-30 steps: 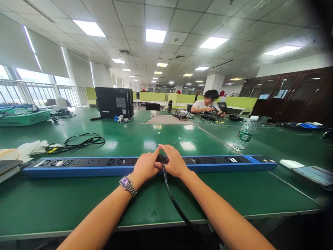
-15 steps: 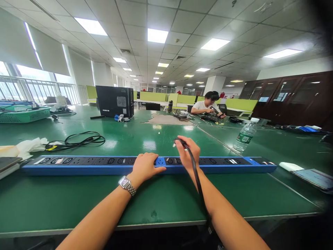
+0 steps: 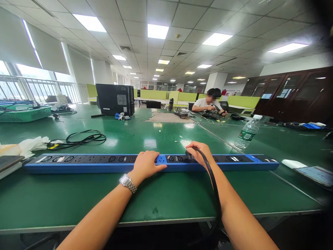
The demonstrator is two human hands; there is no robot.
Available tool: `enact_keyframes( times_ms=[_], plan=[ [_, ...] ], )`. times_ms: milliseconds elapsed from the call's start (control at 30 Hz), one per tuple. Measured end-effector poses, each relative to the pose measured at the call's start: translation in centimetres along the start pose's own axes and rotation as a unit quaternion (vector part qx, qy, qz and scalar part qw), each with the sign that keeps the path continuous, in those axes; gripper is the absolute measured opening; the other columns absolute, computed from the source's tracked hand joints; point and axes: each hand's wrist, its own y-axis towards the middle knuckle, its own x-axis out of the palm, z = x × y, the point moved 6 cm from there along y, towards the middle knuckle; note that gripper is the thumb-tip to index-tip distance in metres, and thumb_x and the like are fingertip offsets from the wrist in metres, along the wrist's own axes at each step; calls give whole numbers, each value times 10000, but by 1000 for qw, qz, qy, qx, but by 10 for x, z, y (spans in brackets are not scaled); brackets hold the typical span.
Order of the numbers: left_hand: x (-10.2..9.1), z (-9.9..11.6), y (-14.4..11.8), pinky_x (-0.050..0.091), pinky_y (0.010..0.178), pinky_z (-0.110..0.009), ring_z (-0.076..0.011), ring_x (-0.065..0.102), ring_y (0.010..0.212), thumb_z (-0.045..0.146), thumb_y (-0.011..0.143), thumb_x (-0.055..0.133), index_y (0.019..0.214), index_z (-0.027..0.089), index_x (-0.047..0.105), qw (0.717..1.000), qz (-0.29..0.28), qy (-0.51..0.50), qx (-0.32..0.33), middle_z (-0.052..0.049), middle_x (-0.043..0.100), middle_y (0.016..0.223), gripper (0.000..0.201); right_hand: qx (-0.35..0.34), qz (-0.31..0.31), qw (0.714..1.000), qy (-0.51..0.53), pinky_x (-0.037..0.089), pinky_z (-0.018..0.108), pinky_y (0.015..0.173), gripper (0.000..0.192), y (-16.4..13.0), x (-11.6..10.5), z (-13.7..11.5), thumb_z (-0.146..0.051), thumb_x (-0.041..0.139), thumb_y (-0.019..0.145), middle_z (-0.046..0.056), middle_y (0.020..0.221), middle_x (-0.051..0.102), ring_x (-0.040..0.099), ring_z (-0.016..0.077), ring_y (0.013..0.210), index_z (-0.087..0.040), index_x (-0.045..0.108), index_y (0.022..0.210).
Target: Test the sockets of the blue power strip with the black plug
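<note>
- Right hand [image 3: 199, 154], just right of frame centre, pinches the black plug [image 3: 189, 157] down onto the blue power strip [image 3: 78, 163]; whether it's fully seated can't be told
- Left hand [image 3: 145, 163], fingers flat and spread, braces the strip at centre
- Cable [image 3: 214, 187] trails toward the bottom edge

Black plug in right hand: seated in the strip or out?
Cannot tell. The right hand presses the black plug down at the power strip, but fingers hide the prongs; left hand rests flat on the strip.
</note>
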Motion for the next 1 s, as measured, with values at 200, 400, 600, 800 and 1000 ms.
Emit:
enact_keyframes(
  times_ms=[200, 400, 600, 800, 1000],
  plan=[
    [1, 0, 0, 453, 905, -385, -277, 631, 1018, 618, 802, 593, 1079, 238, 664, 1000, 1, 1, 3, -68, 711, 1073, 476, 13, 6, 1000, 7, 385, 257, 502, 243, -3, -3, -2, -382, 587, 670, -10, 510, 558, 474, 137, 496, -175, 715, 686],
    [1, 0, 0, 448, 920, -399, -284, 628, 1034, 612, 806, 591, 1078, 238, 665, 1000, 2, -4, 3, -66, 710, 1083, 468, 7, 7, 1000, -23, 394, 271, 539, 271, -7, -2, -8, -427, 600, 662, -6, 539, 589, 500, 145, 517, -185, 715, 702],
    [1, 0, -1, 447, 926, -394, -277, 623, 1041, 615, 807, 587, 1103, 236, 657, 1000, -2, -4, 1, -67, 703, 1118, 487, 6, -33, 999, -27, 412, 269, 535, 268, -8, 2, -5, -432, 607, 672, 6, 579, 625, 540, 158, 543, -189, 708, 725],
    [-1, 0, -1, 450, 919, -396, -280, 628, 1031, 609, 806, 594, 1098, 233, 657, 1000, 0, -2, 8, -68, 707, 1092, 480, 17, -77, 997, -9, 447, 273, 542, 320, -10, -3, -1, -474, 683, 663, 10, 638, 653, 574, 164, 567, -190, 703, 810],
    [1, 0, 0, 445, 930, -388, -275, 626, 1032, 612, 801, 598, 1089, 234, 661, 1000, -3, -3, 3, -69, 708, 1087, 480, -13, -104, 994, -12, 472, 292, 588, 339, -17, -7, 2, -476, 679, 689, 17, 717, 676, 593, 175, 618, -203, 691, 889]
  ],
)
